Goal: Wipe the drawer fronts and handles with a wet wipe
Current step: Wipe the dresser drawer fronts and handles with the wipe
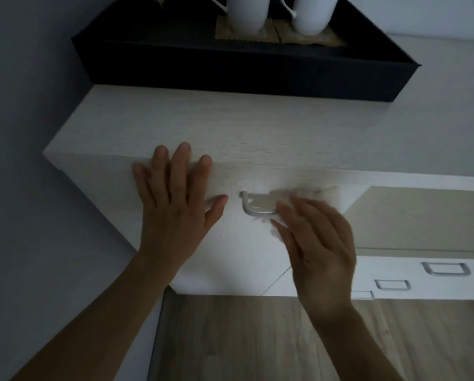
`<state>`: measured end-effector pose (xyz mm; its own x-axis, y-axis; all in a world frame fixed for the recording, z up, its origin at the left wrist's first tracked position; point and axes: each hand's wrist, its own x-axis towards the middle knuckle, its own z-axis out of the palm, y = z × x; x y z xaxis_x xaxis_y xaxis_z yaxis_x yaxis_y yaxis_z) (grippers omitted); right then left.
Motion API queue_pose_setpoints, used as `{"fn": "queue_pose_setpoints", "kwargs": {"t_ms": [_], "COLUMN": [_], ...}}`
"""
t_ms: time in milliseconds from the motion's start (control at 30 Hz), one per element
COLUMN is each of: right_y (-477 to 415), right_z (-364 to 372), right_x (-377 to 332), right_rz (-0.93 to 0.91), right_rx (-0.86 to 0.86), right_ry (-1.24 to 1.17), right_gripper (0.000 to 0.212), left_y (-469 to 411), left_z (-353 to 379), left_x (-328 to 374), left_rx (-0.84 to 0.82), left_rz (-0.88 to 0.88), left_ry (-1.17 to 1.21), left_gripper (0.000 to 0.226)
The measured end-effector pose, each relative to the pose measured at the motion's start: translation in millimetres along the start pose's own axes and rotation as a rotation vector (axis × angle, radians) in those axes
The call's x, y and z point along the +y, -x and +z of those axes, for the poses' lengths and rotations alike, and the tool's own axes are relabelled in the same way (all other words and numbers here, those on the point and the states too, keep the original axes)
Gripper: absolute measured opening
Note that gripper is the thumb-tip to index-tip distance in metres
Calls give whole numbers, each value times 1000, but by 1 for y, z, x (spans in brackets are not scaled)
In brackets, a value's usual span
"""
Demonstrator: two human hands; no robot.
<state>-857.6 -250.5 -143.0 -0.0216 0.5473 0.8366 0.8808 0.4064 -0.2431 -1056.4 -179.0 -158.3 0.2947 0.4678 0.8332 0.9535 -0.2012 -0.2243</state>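
Two hands at one drawer front. Left hand: grip open, five fingers spread flat on the front, tips at its top edge. Right hand: grip closed on one white wet wipe, pressed over the right end of the single metal handle; blurred. Tabletop above: one black tray, two white mugs. Three more handles lower right.

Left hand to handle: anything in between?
Nothing. In the head view, only bare drawer front lies between the left hand and the handle. The wipe is at the handle's right end, under the right hand.
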Motion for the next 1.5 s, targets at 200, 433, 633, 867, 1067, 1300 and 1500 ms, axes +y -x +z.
{"fn": "queue_pose_setpoints", "kwargs": {"t_ms": [200, 433, 633, 867, 1067, 1300, 1500], "right_y": [2, 2, 0, -2, 5, -1, 2], "right_z": [5, 19, 21, 16, 13, 14, 7], "right_x": [-13, -17, -18, -9, -7, -15, -3], "right_rz": [3, 21, -35, -80, 36, -11, 53], "right_rx": [36, 32, 42, 8, 57, 14, 44], "right_ry": [-113, -76, -130, -165, -86, -77, -55], "right_gripper": [18, 24, 18, 19, 19, 16, 20], "left_y": [-1, 0, -2, -1, 0, -1, -1], "left_z": [11, 14, 16, 16, 17, 14, 13], "left_x": [1, -2, 0, -1, -3, -1, -1], "left_rx": [51, 93, 113, 115, 119, 115, 102], "left_rz": [-22, 2, -8, -10, -9, -13, -18], "left_ry": [13, 29, 32, 40, 35, 54, 51], "left_gripper": [63, 66, 61, 60, 58, 57, 57]}}
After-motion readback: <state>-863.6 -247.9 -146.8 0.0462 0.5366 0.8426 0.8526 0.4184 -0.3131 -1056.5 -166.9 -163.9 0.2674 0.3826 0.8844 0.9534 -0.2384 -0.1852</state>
